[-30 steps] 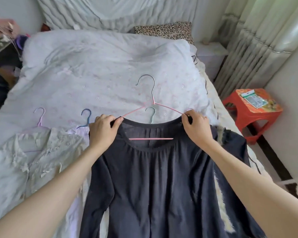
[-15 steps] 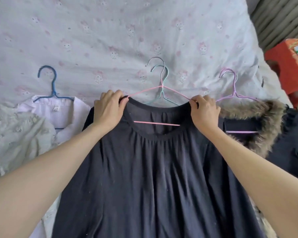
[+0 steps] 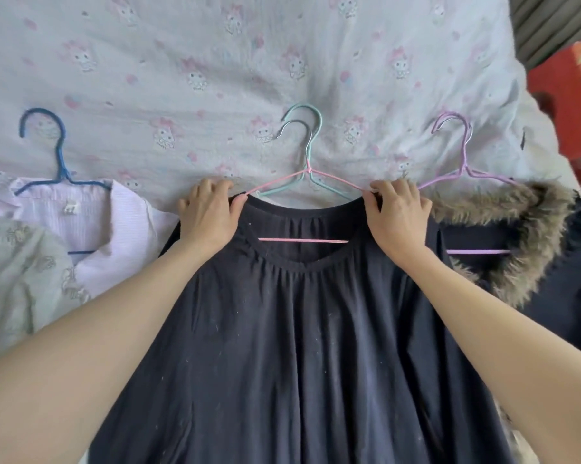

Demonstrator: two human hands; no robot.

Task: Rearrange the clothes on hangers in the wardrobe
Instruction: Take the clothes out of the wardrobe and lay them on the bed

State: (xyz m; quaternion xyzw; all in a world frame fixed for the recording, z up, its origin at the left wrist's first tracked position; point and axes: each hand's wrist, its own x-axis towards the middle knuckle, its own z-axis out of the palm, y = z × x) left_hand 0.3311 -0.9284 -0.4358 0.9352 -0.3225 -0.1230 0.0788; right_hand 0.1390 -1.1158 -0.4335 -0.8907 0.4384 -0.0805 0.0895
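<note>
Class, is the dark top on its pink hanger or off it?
On: the pink hanger runs inside the dark top, its bar visible through the neckline.

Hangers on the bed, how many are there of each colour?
Blue hanger: 1
Teal hanger: 1
Pink hanger: 1
Purple hanger: 1
Total: 4

Dark navy top (image 3: 302,346) spread flat on the bed (image 3: 182,61), threaded on a pink hanger (image 3: 304,241); teal hanger (image 3: 311,128) lying just beneath.
</note>
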